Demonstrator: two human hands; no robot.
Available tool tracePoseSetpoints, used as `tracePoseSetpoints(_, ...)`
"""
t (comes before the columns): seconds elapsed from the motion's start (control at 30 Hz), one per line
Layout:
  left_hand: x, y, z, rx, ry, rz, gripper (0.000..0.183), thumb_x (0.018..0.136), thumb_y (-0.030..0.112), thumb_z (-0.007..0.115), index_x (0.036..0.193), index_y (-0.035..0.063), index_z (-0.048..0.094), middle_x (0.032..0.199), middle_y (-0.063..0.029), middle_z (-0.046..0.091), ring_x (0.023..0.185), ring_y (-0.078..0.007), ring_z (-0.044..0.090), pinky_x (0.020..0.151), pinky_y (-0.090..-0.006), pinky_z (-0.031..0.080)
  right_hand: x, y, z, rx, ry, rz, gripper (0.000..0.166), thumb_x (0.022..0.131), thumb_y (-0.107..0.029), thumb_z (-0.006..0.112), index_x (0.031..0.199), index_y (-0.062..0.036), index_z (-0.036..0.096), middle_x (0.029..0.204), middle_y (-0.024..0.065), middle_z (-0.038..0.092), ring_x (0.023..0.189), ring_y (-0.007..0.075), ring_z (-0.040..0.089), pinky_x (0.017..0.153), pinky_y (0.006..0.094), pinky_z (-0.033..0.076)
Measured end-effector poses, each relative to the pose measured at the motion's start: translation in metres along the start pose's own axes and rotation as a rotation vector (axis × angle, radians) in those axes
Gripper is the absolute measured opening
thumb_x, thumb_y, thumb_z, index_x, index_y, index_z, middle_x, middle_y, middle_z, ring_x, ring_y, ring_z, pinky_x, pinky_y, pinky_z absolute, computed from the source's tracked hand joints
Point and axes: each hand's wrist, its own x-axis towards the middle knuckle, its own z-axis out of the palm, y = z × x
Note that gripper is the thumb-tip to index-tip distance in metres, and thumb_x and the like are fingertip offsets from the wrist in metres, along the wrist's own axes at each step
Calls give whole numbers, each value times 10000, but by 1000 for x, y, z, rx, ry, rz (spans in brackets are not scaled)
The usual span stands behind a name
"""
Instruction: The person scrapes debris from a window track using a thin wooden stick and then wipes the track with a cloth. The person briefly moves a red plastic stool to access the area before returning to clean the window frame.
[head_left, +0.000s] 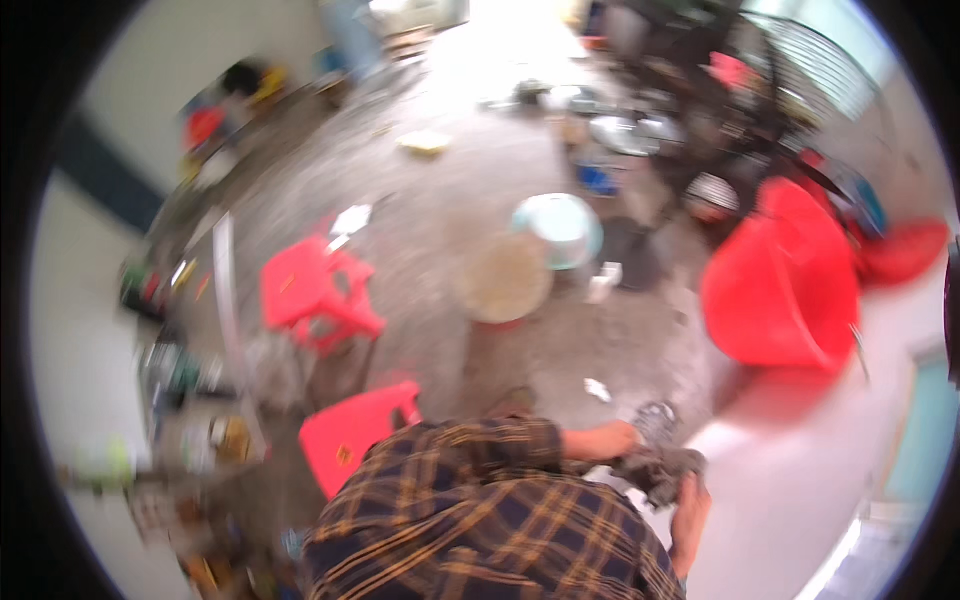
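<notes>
My left hand (604, 441) reaches across to the right with its fingers closed at the upper edge of a crumpled grey-brown cloth (661, 474). My right hand (691, 517) grips the lower right side of the same cloth. Just above the cloth is a clear, shiny object (655, 421), perhaps plastic or glass; blur hides what it is. Plaid shirt sleeves cover my arms. A small white scrap (598, 389) lies on the floor above my left hand.
Two pinkish-red plastic stools (300, 281) (352, 431) stand left. A round tan-topped object (506, 277) and a light blue basin (559, 229) are ahead. A large red tub (780, 292) leans near the right wall. Metal pots (626, 133) and clutter sit farther off.
</notes>
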Motion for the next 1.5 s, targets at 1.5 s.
tracePoseSetpoints(1.5, 268, 341, 184, -693, -879, 125, 307, 1015, 225, 401, 1172, -14, 511, 1069, -100, 588, 988, -156, 569, 894, -303, 458, -82, 70, -229, 503, 1033, -255, 337, 915, -128, 555, 1209, 35, 542, 1131, 61, 550, 1012, 128, 504, 883, 262, 414)
